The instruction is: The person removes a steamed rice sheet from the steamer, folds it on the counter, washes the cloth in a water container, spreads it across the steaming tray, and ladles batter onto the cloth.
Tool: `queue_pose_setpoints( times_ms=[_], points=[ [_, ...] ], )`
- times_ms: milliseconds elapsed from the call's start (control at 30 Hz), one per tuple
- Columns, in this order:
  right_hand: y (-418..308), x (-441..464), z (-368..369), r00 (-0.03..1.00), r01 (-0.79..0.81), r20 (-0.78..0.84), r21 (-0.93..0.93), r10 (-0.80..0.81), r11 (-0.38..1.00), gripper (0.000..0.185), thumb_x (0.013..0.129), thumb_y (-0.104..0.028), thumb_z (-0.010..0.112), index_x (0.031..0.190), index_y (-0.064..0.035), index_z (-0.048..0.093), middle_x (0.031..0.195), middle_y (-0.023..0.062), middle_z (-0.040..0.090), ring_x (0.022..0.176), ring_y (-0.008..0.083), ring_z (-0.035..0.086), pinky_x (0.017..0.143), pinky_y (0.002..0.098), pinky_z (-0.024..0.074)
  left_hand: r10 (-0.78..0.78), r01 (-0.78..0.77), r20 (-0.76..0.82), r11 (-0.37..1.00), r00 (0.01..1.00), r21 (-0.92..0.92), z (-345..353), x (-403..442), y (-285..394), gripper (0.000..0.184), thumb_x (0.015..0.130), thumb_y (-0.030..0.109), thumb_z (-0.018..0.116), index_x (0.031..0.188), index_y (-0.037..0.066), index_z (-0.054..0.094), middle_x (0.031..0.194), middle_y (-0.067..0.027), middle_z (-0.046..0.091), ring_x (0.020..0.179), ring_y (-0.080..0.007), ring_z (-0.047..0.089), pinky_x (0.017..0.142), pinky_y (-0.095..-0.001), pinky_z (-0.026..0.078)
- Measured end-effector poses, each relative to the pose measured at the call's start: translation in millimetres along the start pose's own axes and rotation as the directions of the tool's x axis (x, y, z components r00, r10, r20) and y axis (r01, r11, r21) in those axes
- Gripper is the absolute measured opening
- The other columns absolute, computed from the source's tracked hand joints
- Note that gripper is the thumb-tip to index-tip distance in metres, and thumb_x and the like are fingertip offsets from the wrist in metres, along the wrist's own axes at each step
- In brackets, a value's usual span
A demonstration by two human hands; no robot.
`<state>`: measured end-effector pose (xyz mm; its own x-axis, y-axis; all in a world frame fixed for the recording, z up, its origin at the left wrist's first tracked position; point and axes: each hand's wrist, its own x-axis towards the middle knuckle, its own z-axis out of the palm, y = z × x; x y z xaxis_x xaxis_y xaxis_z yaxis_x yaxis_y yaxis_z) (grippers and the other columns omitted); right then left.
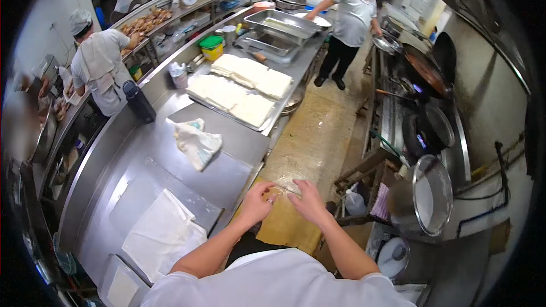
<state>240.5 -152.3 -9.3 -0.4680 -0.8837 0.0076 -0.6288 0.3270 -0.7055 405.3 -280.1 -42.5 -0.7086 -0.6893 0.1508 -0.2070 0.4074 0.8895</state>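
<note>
My left hand (257, 203) is held out in front of my body, its fingers curled together. Close beside it, my right hand (308, 200) has its thumb and fingers bent inward toward the left. A thin, string-like line (286, 188) seems to run between the fingertips of both hands, too small to name. Both hands hang above the wet, yellowish floor (310, 136), just right of the steel counter's edge. Nearest on the counter (153, 153) lie a crumpled white cloth (196, 142) and a folded white cloth (165, 233).
A tray of white slabs (242, 91) sits farther up the counter, near steel pans (281, 25) and a dark bottle (138, 102). Woks (424, 71) and a large pot (432, 193) line the right. A co-worker (350, 23) stands in the aisle; another person (99, 57) works at left.
</note>
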Motion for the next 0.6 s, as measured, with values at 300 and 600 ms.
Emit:
queue_pose_setpoints(
  times_ms=[300, 600],
  points=[
    [-140.8, 213.1, 129.0, 0.96, 0.274, 0.083, -0.058, -0.269, 0.96, 0.06, 0.087, -0.023, 0.069, 0.136, 0.0046, 0.049, 0.126, 0.0289, 0.055, 0.119, 0.0448, 0.054, 0.101, 0.0484, 0.046, -0.297, 0.186, -0.41, 0.939, 0.862, -0.289, -151.5, 35.4, -76.4, 0.028, 0.089, 0.002, 0.068, 0.117, 0.001, 0.067, 0.104, -0.01, 0.068, 0.081, -0.017, 0.068, 0.075, -0.0309, 0.056],
    [-180.7, 283.7, 225.2, 0.956, 0.265, 0.206, -0.296, -0.21, 0.918, 0.048, 0.082, -0.032, 0.076, 0.112, 0.0008, 0.056, 0.114, 0.0232, 0.067, 0.107, 0.0431, 0.063, 0.089, 0.0509, 0.0523, -0.381, 0.21, -0.447, 0.898, 0.809, -0.386, -190.1, 27.0, -115.4, 0.026, 0.09, 0.0, 0.067, 0.116, 0.0, 0.066, 0.103, -0.0084, 0.068, 0.082, -0.0145, 0.067, 0.078, -0.0305, 0.056]
  ],
)
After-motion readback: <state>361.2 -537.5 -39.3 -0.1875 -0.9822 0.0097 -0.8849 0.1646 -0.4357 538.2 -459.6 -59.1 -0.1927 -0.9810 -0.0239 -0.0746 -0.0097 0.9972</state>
